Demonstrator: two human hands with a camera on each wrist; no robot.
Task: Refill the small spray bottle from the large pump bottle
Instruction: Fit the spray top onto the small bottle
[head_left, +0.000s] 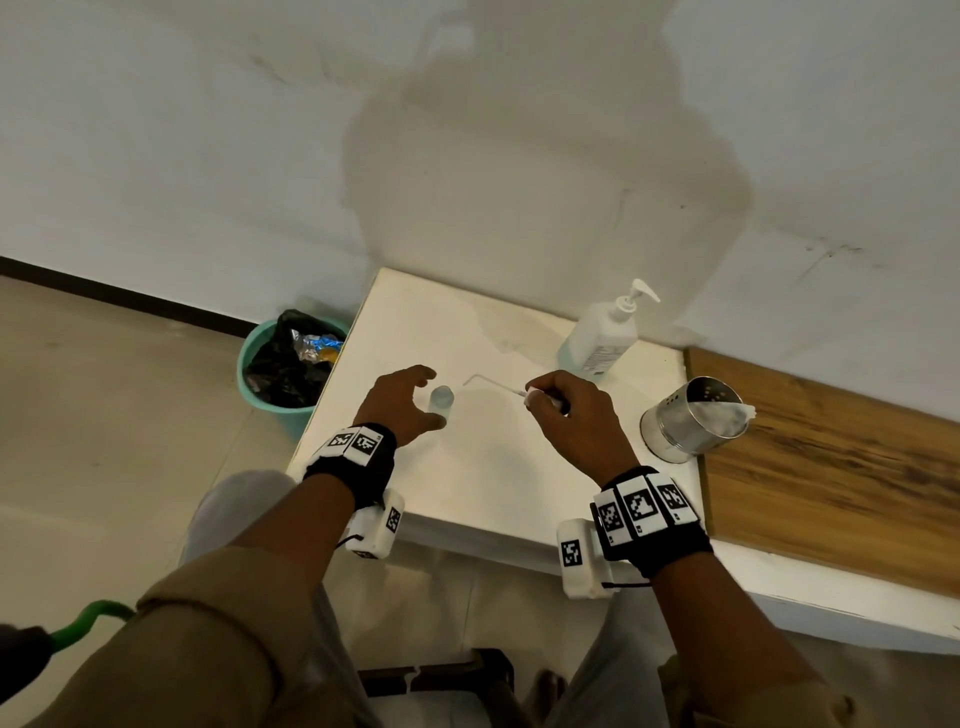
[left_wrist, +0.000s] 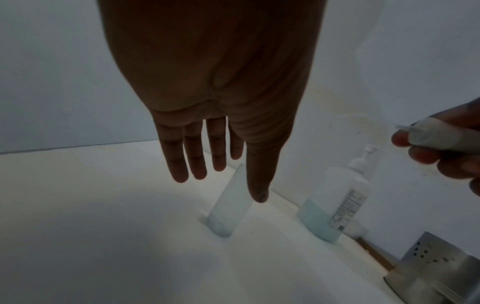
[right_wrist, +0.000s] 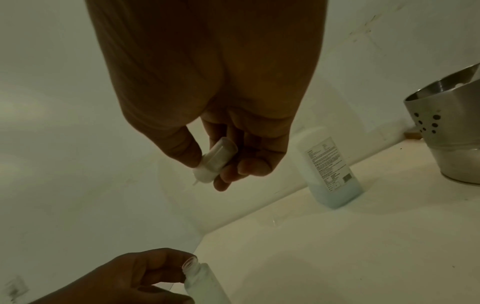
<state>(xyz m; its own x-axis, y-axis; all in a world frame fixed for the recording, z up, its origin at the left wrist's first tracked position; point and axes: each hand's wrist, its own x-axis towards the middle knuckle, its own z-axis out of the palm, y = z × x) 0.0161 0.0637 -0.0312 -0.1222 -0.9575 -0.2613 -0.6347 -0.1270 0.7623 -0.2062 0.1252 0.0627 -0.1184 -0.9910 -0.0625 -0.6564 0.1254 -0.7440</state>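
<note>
White table (head_left: 467, 488) against the wall. Small bottle (head_left: 441, 399), uncapped, stands between left thumb and fingers (head_left: 415, 375). Pump bottle (head_left: 597, 332) beyond right-hand fingers (head_left: 540, 387). Steel holder (head_left: 685, 421) to their right. Wooden board (head_left: 831, 467) adjoining.

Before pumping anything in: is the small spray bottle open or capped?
Open. The small spray bottle shows a bare threaded neck; the right hand holds its spray cap.

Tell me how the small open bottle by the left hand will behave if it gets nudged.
The small spray bottle looks tall, narrow and nearly empty, so probably light and tippy. Its neck is uncapped, so a tip might spill the little left. The left hand cups around it, apparently not gripping.
</note>
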